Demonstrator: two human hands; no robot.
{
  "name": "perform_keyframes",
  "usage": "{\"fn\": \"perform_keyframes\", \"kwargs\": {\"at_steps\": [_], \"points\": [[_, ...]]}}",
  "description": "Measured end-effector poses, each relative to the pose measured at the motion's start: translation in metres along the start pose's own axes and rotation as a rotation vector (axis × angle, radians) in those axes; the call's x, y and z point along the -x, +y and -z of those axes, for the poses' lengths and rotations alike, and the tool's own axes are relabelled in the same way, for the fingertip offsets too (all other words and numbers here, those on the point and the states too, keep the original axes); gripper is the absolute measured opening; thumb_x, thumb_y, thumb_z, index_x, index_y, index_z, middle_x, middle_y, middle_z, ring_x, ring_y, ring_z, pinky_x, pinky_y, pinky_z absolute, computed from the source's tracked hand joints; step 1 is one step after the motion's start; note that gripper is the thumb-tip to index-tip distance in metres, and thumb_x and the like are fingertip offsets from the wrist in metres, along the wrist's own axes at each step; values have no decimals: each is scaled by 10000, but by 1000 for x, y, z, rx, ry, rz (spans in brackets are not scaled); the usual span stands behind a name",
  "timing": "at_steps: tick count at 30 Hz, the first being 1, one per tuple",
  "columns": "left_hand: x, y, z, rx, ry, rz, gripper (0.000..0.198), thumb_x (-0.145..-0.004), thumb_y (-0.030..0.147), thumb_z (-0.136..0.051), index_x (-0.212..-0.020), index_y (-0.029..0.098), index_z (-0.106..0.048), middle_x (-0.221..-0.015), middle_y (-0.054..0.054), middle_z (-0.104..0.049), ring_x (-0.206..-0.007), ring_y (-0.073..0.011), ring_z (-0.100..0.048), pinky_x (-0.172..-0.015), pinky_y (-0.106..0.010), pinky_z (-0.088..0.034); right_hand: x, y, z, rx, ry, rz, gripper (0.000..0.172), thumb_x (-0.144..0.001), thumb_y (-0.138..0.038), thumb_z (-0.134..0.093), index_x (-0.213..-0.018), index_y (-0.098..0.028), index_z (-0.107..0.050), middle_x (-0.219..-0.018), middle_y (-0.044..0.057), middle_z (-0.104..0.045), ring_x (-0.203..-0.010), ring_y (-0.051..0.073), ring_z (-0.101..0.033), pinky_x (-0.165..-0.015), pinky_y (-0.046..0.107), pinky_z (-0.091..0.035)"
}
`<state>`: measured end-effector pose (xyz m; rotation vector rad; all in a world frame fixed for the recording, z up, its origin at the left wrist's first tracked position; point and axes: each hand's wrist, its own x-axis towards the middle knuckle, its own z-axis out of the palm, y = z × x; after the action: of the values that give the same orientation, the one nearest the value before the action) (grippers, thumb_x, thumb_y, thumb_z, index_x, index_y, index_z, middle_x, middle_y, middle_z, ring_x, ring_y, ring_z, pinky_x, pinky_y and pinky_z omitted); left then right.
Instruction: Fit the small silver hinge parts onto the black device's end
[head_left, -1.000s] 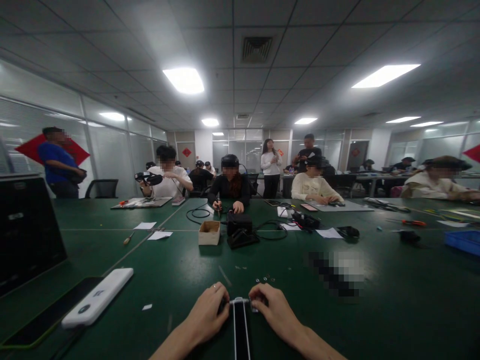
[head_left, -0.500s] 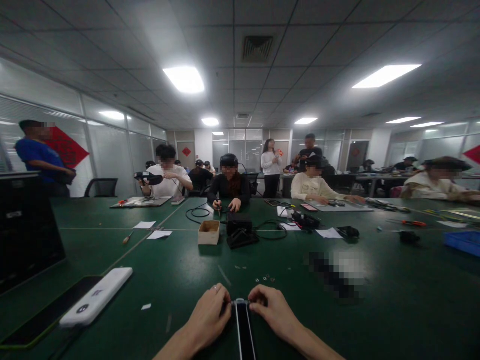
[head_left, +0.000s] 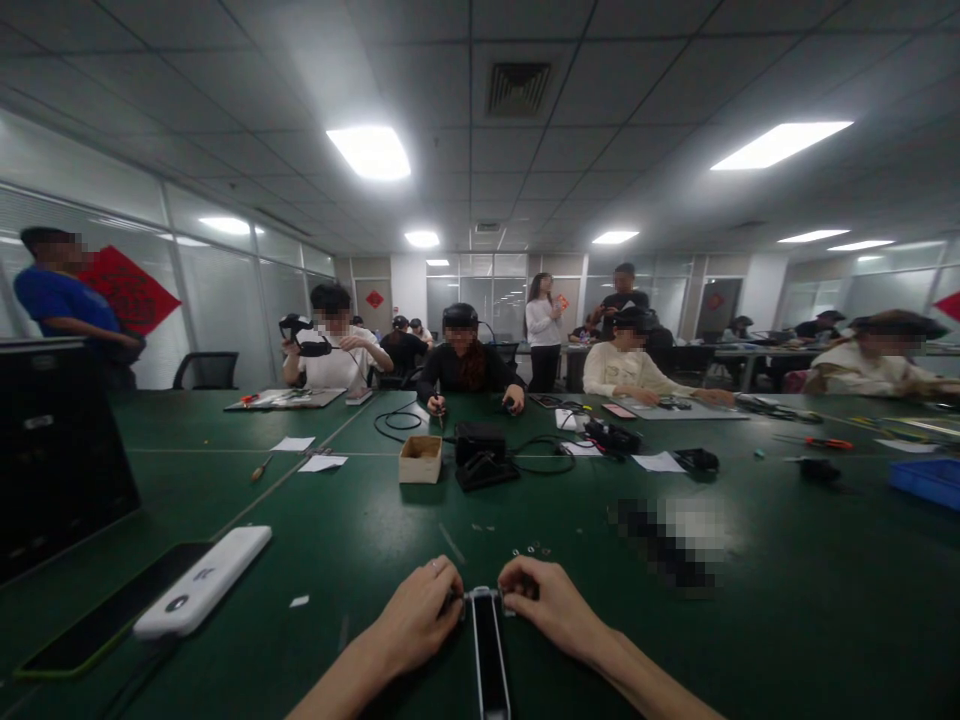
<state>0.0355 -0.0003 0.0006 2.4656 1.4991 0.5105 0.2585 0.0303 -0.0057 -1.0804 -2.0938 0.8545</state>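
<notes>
Dark bar (head_left: 490,660), left hand (head_left: 425,605), right hand (head_left: 553,606), both curled beside far end

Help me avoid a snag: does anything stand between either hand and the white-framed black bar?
Nothing visible does. The left hand and right hand flank the far end of the white-framed black bar; the small ringlike pieces lie beyond, on the green table.

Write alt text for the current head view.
A bare left hand and right hand flank the far end of a narrow black rectangular object with white edges at a dark green table; people sit opposite, beyond an open beige box.
</notes>
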Motion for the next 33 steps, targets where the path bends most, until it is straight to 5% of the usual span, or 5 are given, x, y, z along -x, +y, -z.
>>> {"fn": "perform_keyframes", "kwargs": {"at_steps": [11, 26, 33], "points": [[-2, 2, -9, -7, 28, 12, 107, -876, 139, -424, -902, 182, -519, -979, -51, -566, -887, -179, -536, -797, -291, -436, -1, 0, -1, 92, 60, 28, 101, -760, -149, -584, -846, -178, -627, -814, 9, -633, -739, 138, -551, -669, 234, -409], [-4, 3, -5, 38, 7, 31, 118, -901, 180, -413, -931, 189, -527, -992, -42, -556, -870, -169, -530, -784, -284, -429, 3, -5, 4, 110, -19, 12, 105, -795, -160, -555, -889, -177, -598, -866, 22, -605, -776, 140, -553, -688, 241, -425], [-4, 3, -4, 24, -1, -6, 128, -909, 205, -392, -941, 190, -516, -989, -47, -545, -854, -177, -531, -754, -293, -428, -2, 7, 21, 235, 23, 97, 144, -823, -263, -560, -931, -181, -608, -940, 45, -604, -857, 170, -551, -766, 293, -449]]}}
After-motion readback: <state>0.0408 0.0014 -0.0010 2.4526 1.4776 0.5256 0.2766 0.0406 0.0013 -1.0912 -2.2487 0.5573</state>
